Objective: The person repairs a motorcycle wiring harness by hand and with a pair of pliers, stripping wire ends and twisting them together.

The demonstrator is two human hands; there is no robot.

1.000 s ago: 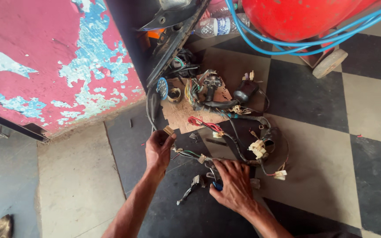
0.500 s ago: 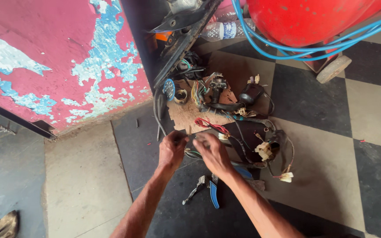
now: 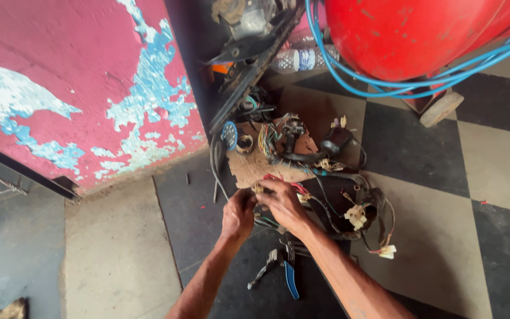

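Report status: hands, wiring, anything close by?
Left hand and right hand both gripping the wire harness. Pliers lie on the floor just below.

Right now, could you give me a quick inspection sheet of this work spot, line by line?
Surface: checkered floor of dark and pale tiles, with a piece of brown cardboard laid on it.
Job's things: a tangled wiring harness with white connectors.
Clutter: blue-handled pliers, a second small tool, a plastic bottle.
Hands: left hand and right hand close together on wires at the cardboard's near edge; what each grip holds cannot be told.
Cables: blue hose looped around the red tank.
Surroundings: pink wall with peeling paint; black vehicle parts leaning nearby.
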